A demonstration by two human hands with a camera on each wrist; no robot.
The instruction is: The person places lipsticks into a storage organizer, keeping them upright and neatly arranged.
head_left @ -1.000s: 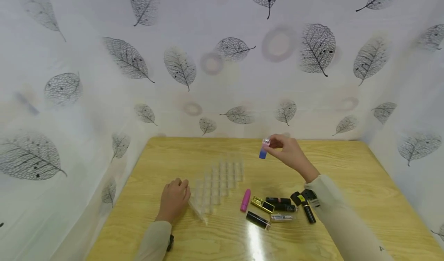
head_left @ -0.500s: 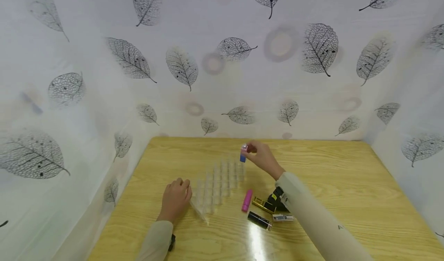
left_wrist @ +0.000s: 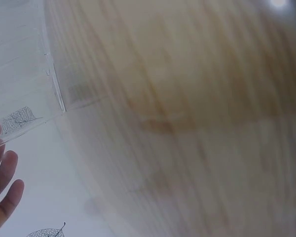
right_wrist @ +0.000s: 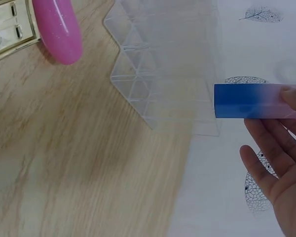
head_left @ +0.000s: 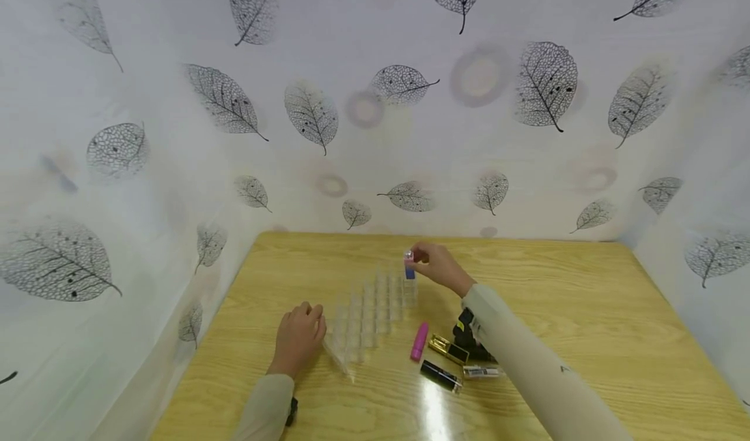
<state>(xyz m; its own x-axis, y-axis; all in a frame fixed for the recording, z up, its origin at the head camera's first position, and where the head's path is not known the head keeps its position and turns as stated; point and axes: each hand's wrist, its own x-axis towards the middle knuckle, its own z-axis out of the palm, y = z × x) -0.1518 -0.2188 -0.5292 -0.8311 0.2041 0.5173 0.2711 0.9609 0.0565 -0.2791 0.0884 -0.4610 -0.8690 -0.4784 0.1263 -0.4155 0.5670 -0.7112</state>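
My right hand [head_left: 442, 268] pinches a square-sided lipstick tube [right_wrist: 246, 101], fading from blue to pink with a clear-looking end. It is upright, its blue end down at the top of the back right compartment of a clear stepped lipstick organizer [head_left: 375, 311]. At the organizer's left front side is my left hand [head_left: 300, 338]; the left wrist view shows fingers [left_wrist: 5, 173] on either side of its clear edge, partly cut off by the frame. A glossy pink tube [head_left: 419, 341] lies to the right of the organizer, beside a gold-and-black lipstick [head_left: 448, 348].
In front lie a black lipstick tube [head_left: 441, 376] and a clear-and-silver one [head_left: 482, 372]. More black tubes [head_left: 467, 337] are partly hidden under the right sleeve [head_left: 527, 356]. Leaf-patterned white cloth [head_left: 375, 135] surrounds the wooden table [head_left: 328, 258] at the back and sides.
My right hand has carried the blue-and-pink lipstick leftward, then slightly down, from the open air to the organizer's back right compartment. The left hand stays at the organizer's side.
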